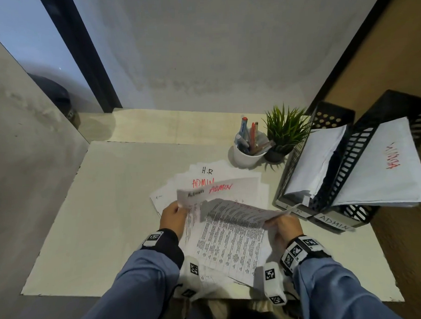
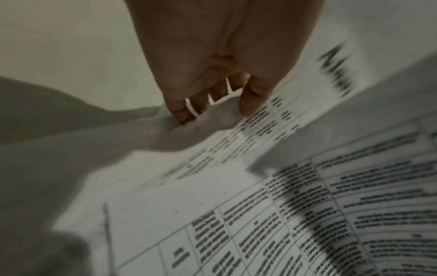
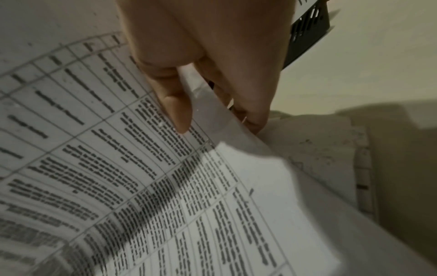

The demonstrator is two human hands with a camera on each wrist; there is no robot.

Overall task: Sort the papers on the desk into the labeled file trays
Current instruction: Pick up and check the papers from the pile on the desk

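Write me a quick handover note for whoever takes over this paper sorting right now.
Left hand: pinches the left edge of a sheet marked Accounts.
Right hand: pinches the right edge of a printed table sheet, bent over.
Fanned pile on the desk, headings H.R and ADMIN showing.
Done: papers already stand in the H.R tray and the ADMIN tray.
Left: file both held sheets, then the pile. No Accounts tray is in view.

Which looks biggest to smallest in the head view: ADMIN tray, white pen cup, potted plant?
1. ADMIN tray, clearly largest.
2. Potted plant and white pen cup look about alike; the plant's leaves spread slightly wider, so no firm ranking.
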